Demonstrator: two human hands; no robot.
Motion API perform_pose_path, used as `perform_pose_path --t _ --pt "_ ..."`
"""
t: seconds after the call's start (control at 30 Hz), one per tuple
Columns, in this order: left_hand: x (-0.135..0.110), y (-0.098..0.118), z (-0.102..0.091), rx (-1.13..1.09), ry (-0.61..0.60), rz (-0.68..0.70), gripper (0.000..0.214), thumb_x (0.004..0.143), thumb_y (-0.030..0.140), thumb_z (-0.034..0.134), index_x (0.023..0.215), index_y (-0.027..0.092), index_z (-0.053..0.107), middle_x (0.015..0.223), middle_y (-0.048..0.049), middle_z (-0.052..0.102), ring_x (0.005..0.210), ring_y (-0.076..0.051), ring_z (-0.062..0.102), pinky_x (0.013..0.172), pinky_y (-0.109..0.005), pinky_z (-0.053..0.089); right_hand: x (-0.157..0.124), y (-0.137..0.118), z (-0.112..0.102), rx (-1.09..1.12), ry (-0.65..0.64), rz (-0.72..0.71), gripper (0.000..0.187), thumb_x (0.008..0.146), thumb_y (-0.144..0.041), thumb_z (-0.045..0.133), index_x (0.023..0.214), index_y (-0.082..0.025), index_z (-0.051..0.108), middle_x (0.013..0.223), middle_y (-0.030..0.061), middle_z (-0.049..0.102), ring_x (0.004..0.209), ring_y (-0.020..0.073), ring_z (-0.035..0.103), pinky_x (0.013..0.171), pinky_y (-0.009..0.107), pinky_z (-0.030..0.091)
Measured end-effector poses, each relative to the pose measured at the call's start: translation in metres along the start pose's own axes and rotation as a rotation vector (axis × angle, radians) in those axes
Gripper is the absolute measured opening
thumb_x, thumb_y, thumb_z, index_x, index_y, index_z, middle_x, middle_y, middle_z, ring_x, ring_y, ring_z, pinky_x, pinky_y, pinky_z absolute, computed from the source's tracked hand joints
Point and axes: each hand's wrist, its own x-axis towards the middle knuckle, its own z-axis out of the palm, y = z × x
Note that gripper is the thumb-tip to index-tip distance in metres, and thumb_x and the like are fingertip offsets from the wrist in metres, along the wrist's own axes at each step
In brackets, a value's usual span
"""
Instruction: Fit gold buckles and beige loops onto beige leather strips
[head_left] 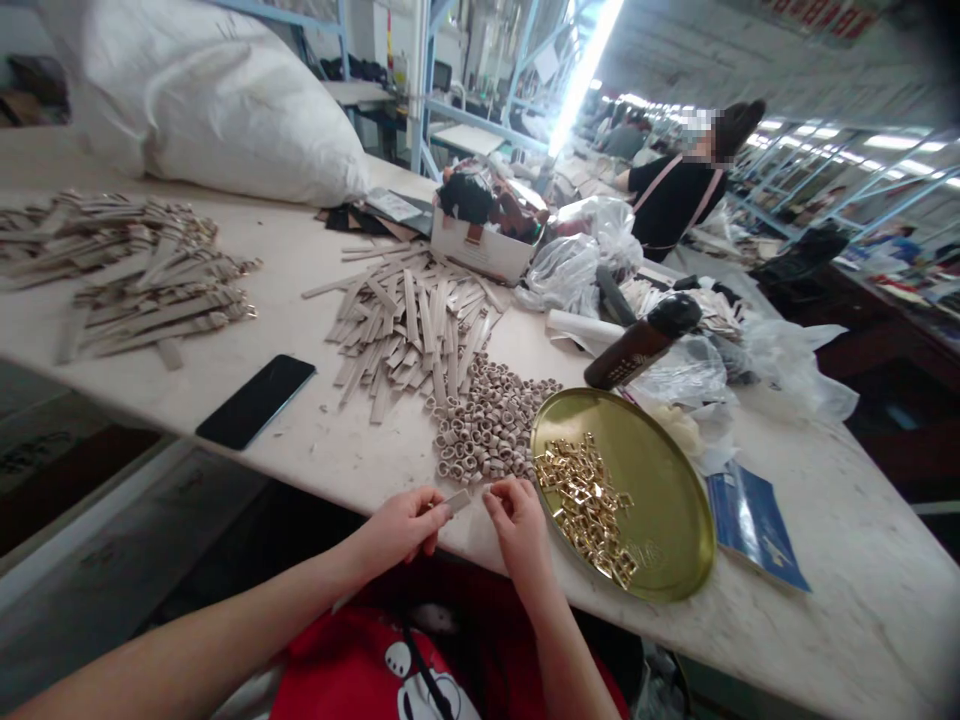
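Observation:
My left hand point(411, 525) is closed on a short beige strap point(457, 500), its flat end sticking out past the thumb. Close beside it, my right hand point(519, 520) has thumb and forefinger pinched together; what sits between them is too small to make out. Just beyond both hands lies a heap of small beige strap loops point(491, 425). Gold metal buckles point(589, 500) are piled on the left part of a round gold-coloured tray point(667, 510), right of my right hand. Behind the loops spreads a pile of loose beige straps point(412, 320).
Straps with gold fittings point(161, 265) are heaped at left, near a black phone point(257, 402). A large white sack point(217, 100) lies behind. Beyond the tray are a dark bottle point(643, 342), a filled box point(484, 245), plastic bags and a blue booklet point(757, 525). A person point(675, 200) stands farther back.

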Motion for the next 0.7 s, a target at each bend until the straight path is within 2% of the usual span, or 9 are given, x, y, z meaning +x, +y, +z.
perform_pose_path --t 0.13,0.2,0.3,0.43,0.6,0.7 --pt "-0.008 0.021 0.013 0.092 0.018 0.135 0.028 0.080 0.044 0.041 0.072 0.018 0.047 0.049 0.0069 0.049 0.039 -0.007 0.037 0.042 -0.018 0.029 -0.026 -0.012 -0.007 0.565 -0.059 0.291 0.025 0.072 -0.042 0.060 0.071 -0.018 0.055 0.062 -0.0028 0.050 0.057 0.0107 0.046 0.058 0.025 0.040" --pt "-0.012 0.027 0.019 0.190 0.011 0.189 0.029 0.080 0.042 0.041 0.067 0.018 0.048 0.048 0.0062 0.047 0.044 -0.008 0.041 0.047 -0.019 0.031 -0.036 -0.017 -0.006 0.696 0.004 0.338 0.026 0.070 -0.042 0.063 0.069 -0.018 0.053 0.062 -0.0034 0.050 0.056 0.0095 0.046 0.058 0.024 0.040" --pt "-0.016 0.029 0.023 0.321 -0.020 0.202 0.030 0.081 0.041 0.039 0.065 0.017 0.049 0.048 0.0054 0.046 0.047 -0.010 0.042 0.047 -0.020 0.029 -0.046 -0.020 -0.006 0.699 0.087 0.311 0.025 0.067 -0.038 0.067 0.076 -0.018 0.055 0.061 -0.0046 0.051 0.056 0.0090 0.047 0.058 0.023 0.040" --pt "-0.018 0.031 0.022 0.396 -0.035 0.175 0.029 0.080 0.039 0.039 0.063 0.018 0.050 0.048 0.0051 0.046 0.047 -0.011 0.042 0.046 -0.021 0.026 -0.047 -0.020 -0.010 0.579 0.013 0.253 0.026 0.069 -0.037 0.065 0.084 -0.017 0.060 0.061 -0.0036 0.055 0.057 0.0101 0.049 0.060 0.024 0.041" --pt "-0.015 0.035 0.026 0.302 -0.011 0.188 0.028 0.081 0.038 0.039 0.067 0.017 0.051 0.051 0.0050 0.045 0.050 -0.011 0.043 0.048 -0.021 0.029 -0.049 -0.014 -0.001 0.669 -0.005 0.313 0.024 0.071 -0.037 0.064 0.082 -0.017 0.059 0.067 -0.0021 0.057 0.059 0.0102 0.050 0.060 0.024 0.042" --pt "-0.013 0.033 0.031 0.226 -0.020 0.183 0.023 0.081 0.034 0.038 0.073 0.016 0.051 0.056 0.0043 0.047 0.053 -0.011 0.044 0.051 -0.021 0.033 -0.052 -0.004 0.007 0.764 0.034 0.347 0.023 0.073 -0.038 0.062 0.082 -0.017 0.058 0.073 -0.0007 0.058 0.063 0.0113 0.051 0.062 0.025 0.042"
